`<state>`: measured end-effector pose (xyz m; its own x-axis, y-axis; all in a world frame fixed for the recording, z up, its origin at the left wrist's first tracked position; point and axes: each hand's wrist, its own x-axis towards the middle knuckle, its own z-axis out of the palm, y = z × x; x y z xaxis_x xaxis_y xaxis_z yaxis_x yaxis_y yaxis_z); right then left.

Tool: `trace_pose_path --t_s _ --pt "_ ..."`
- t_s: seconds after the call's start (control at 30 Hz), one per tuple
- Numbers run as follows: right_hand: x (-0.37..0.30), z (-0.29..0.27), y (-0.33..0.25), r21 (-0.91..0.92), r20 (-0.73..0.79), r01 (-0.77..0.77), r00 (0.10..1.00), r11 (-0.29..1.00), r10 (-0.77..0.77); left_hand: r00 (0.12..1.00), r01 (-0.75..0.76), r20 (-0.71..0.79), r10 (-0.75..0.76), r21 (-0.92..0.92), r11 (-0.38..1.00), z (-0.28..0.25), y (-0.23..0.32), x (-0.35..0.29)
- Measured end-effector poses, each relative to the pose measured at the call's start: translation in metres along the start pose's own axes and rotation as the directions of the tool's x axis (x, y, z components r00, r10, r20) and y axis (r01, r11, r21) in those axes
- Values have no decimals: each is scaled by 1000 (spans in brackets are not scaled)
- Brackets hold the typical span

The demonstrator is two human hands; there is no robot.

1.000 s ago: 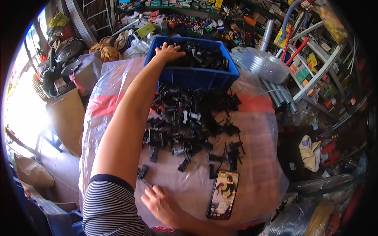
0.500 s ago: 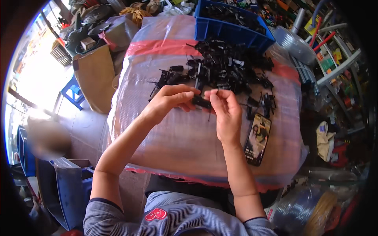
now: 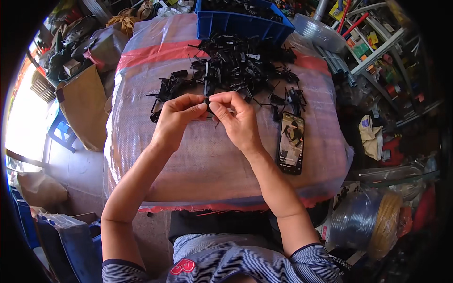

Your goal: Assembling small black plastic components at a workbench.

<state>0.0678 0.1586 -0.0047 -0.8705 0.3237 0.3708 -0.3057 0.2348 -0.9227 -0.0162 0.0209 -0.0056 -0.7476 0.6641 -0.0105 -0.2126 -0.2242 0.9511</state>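
Observation:
My left hand [image 3: 175,118] and my right hand [image 3: 239,121] meet over the wrapped surface, just in front of a heap of small black plastic parts [image 3: 233,70]. Thumb and fingers of both hands pinch one small black plastic part [image 3: 208,105]. Fingertips cover most of it, so its exact kind cannot be made out. A thin dark piece pokes out below the fingers. Beyond my fingertips, a narrow pale strip [image 3: 206,78] points away from me into the heap.
A blue crate [image 3: 245,24] of black parts stands at the far edge. The work surface is a bulky bundle in woven plastic sheet [image 3: 198,170]. A lit phone [image 3: 290,146] lies right of my right hand. Clear coiled tubing [image 3: 318,33] and a wrapped spool [image 3: 361,219] sit to the right.
The view has shifted, so the scene sits further left and higher. My hands have drawn closer together, and the black part between them is now more hidden by my fingers.

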Motion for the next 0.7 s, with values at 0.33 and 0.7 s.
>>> trace_pose_path --t_s 0.33,0.7 --pt "-1 -2 16 622 353 -437 897 649 265 892 -438 101 441 436 786 3 -1 -10" --pt "-2 1 -6 -462 325 387 911 798 -254 994 50 -107 -38 108 993 -17 7 -5"
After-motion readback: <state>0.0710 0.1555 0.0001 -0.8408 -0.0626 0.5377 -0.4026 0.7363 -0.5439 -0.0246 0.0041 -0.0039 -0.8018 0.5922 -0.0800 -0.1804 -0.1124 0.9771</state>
